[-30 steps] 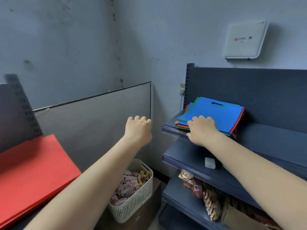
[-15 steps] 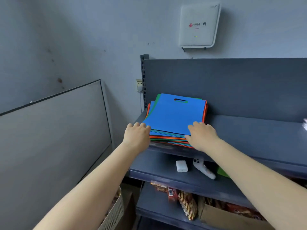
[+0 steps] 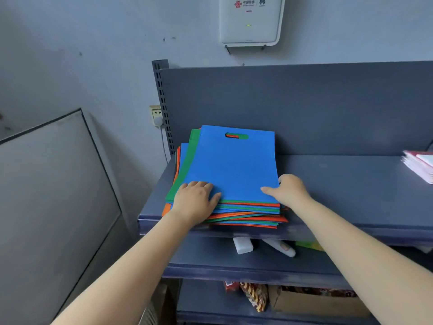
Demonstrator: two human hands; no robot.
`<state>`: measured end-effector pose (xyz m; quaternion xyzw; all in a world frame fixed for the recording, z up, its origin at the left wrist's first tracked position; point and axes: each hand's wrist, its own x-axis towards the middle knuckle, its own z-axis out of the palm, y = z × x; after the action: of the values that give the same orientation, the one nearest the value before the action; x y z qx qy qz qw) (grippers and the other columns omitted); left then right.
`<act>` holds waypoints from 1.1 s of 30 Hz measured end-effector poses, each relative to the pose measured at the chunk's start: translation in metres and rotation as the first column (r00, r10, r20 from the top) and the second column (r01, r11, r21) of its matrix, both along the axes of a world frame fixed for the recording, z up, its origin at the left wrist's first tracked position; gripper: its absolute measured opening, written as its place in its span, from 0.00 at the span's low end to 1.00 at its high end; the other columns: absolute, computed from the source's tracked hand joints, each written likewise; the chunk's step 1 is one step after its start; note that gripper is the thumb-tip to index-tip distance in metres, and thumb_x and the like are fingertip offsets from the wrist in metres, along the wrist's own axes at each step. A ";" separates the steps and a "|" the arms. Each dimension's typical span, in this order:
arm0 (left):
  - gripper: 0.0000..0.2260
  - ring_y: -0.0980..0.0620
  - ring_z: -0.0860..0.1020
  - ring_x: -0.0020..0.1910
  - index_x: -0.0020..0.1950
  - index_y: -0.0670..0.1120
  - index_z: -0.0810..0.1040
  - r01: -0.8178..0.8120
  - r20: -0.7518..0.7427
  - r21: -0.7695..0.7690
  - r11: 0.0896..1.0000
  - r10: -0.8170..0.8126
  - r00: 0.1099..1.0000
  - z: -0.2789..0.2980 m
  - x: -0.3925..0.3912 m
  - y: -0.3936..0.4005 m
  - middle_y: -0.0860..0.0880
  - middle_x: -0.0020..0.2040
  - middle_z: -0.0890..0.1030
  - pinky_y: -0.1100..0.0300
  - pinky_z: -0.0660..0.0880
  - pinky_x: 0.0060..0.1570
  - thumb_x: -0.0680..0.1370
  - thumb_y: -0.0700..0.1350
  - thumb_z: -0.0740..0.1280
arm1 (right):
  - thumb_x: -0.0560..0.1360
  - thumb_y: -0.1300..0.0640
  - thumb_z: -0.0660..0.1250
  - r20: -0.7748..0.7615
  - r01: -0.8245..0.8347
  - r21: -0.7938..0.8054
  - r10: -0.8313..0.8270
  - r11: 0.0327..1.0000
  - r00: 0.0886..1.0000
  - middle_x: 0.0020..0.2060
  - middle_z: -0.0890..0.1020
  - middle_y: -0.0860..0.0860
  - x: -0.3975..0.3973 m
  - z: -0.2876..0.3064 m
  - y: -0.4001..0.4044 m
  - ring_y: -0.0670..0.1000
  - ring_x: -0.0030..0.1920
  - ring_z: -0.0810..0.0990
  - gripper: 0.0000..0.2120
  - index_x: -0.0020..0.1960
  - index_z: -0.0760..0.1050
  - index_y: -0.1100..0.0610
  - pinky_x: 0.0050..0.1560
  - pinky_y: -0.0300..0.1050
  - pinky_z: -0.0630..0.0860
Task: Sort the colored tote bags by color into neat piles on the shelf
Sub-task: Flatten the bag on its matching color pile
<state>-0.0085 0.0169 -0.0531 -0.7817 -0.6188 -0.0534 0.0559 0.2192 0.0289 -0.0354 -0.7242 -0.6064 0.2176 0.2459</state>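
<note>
One mixed stack of tote bags in blue, green and orange is seen lying on the left part of a dark grey shelf, with a blue bag on top. The left hand is laid flat on the stack's near left corner, fingers straight and together. The right hand is placed at the near right corner, its thumb resting on the blue bag; its fingers are hidden behind the stack's edge.
</note>
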 end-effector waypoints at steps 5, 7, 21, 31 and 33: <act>0.21 0.49 0.68 0.68 0.69 0.48 0.70 0.116 0.058 0.035 0.993 -0.118 0.991 -0.003 0.012 0.004 0.51 0.68 0.73 0.57 0.63 0.64 0.82 0.56 0.53 | 0.72 0.56 0.73 -0.202 0.161 0.023 -0.153 0.987 0.967 0.37 0.80 0.55 0.013 -0.005 0.009 0.52 0.34 0.75 0.12 0.44 0.78 0.66 0.28 0.42 0.65; 0.20 0.49 0.69 0.67 0.69 0.48 0.71 0.152 0.095 0.036 0.988 -0.155 0.983 -0.003 0.013 0.006 0.51 0.67 0.74 0.56 0.64 0.63 0.82 0.56 0.54 | 0.73 0.59 0.72 -0.232 0.178 0.044 -0.163 0.983 0.959 0.33 0.77 0.54 0.019 -0.005 0.009 0.52 0.31 0.73 0.11 0.36 0.76 0.64 0.28 0.42 0.63; 0.18 0.41 0.77 0.52 0.50 0.42 0.75 -0.404 0.594 -0.162 0.900 0.416 0.689 0.009 -0.048 0.026 0.43 0.51 0.80 0.53 0.72 0.48 0.70 0.52 0.75 | 0.77 0.67 0.60 -0.571 0.372 0.302 -0.146 0.878 0.808 0.48 0.81 0.50 0.037 -0.028 -0.007 0.53 0.51 0.80 0.11 0.52 0.79 0.57 0.45 0.43 0.74; 0.13 0.42 0.79 0.48 0.54 0.36 0.81 -0.433 0.751 -0.020 0.901 0.300 0.589 0.019 -0.047 0.003 0.39 0.51 0.82 0.56 0.74 0.48 0.72 0.40 0.74 | 0.78 0.68 0.60 -0.751 0.398 0.260 -0.075 0.880 0.656 0.49 0.81 0.48 0.041 -0.025 -0.029 0.49 0.54 0.79 0.14 0.58 0.80 0.58 0.54 0.42 0.73; 0.10 0.44 0.79 0.44 0.51 0.36 0.82 -0.447 0.777 0.012 0.894 0.273 0.567 0.021 -0.047 -0.007 0.40 0.47 0.83 0.58 0.73 0.45 0.72 0.40 0.73 | 0.79 0.68 0.60 -0.783 0.395 0.249 -0.056 0.884 0.620 0.48 0.81 0.46 0.044 -0.023 -0.037 0.48 0.54 0.79 0.14 0.59 0.79 0.57 0.54 0.41 0.72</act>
<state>-0.0551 0.0099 -0.0323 -0.5321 -0.7219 -0.4267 -0.1170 0.2628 -0.0078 -0.0585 -0.5721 -0.3804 0.3376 0.6435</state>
